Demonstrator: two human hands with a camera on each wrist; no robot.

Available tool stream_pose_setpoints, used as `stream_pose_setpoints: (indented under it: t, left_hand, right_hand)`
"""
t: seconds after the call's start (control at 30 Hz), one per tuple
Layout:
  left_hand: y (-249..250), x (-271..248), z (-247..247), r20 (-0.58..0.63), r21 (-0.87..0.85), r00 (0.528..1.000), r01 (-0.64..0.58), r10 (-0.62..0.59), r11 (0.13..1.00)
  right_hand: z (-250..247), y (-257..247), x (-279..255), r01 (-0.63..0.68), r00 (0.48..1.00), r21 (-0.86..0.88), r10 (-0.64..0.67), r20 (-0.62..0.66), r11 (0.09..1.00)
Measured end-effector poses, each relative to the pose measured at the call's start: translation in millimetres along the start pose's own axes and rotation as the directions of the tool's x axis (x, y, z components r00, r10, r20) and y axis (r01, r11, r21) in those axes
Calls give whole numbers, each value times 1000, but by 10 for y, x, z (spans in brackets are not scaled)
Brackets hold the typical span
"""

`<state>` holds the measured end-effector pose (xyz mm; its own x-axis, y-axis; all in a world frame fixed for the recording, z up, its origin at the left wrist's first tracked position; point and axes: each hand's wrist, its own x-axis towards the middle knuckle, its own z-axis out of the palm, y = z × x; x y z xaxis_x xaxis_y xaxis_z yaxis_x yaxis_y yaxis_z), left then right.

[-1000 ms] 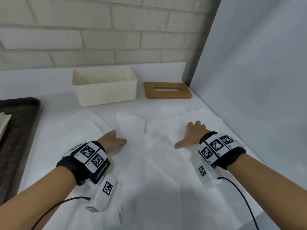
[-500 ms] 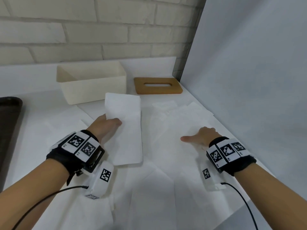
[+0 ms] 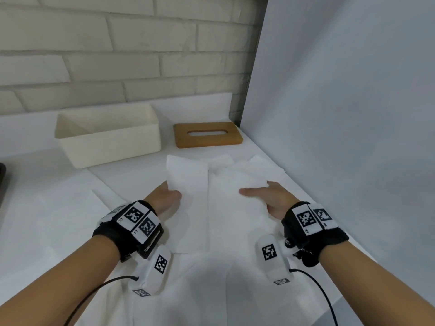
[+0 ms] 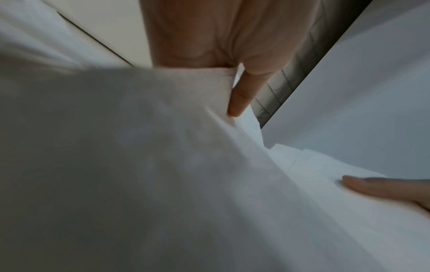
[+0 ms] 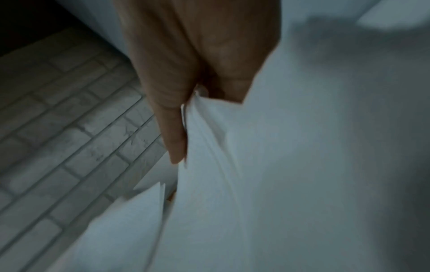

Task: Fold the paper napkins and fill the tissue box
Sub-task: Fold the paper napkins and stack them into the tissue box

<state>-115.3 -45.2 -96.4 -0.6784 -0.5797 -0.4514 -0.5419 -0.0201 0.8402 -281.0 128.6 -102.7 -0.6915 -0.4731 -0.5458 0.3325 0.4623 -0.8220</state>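
My left hand [image 3: 170,196] pinches the left edge of a folded white napkin [image 3: 190,208], held as a long strip over the table. In the left wrist view the thumb [image 4: 242,99] presses on that napkin [image 4: 163,165]. My right hand [image 3: 255,191] grips the edge of another white napkin [image 3: 235,208] lifted just right of the first; the right wrist view shows its thumb [image 5: 174,132] pinching the sheet [image 5: 279,165]. The open cream tissue box [image 3: 108,137] stands at the back left, its inside mostly hidden. Its wooden slotted lid [image 3: 207,135] lies flat to the right of the box.
Several loose white napkins [image 3: 263,165] cover the white table [image 3: 35,208] under and around my hands. A brick wall [image 3: 117,55] runs along the back and a pale panel [image 3: 341,114] closes the right side. A dark tray edge [image 3: 2,180] shows at far left.
My left hand has carried the folded napkin forward, away from me. My right hand, which lay flat on the napkins, now grips one and lifts its edge.
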Motion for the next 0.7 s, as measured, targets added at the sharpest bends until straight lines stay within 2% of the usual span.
stream_pose_setpoints:
  t: [0.07, 0.13, 0.2, 0.27, 0.37, 0.43, 0.53, 0.6, 0.7]
  left_hand:
    - [3, 26, 8, -10, 7, 1000, -3, 3, 1000]
    - [-12, 45, -23, -37, 19, 999, 1, 0, 1000]
    - [-24, 49, -83, -61, 20, 998, 12, -11, 1000]
    - [-33, 54, -155, -91, -8, 995, 28, -28, 1000]
    - [-49, 73, -233, -132, -27, 989, 58, -61, 998]
    - [-50, 70, -235, -134, -13, 988, 80, -81, 997]
    - [-16, 49, -175, -129, 40, 988, 94, -88, 995]
    - [8, 30, -124, -123, 63, 989, 91, -83, 994]
    - [22, 16, -86, -146, 85, 987, 78, -65, 993]
  right_hand:
    - [-27, -45, -8, 154, 987, -207, -158, -3, 966]
    - [-82, -82, -11, 328, 934, -402, -358, 1, 855]
    - [-161, -123, 14, 449, 872, -466, -487, 44, 762]
    - [-219, -199, 39, 484, 849, -489, -526, 60, 726]
    - [-272, -312, 108, 508, 841, -536, -522, 141, 674]
    - [-248, -406, 166, 497, 854, -580, -480, 199, 645]
    - [-166, -503, 274, 410, 911, -684, -311, 272, 603]
    - [-95, -505, 348, 375, 927, -740, -213, 308, 559]
    - [-10, -491, 451, 435, 900, -758, -258, 352, 486]
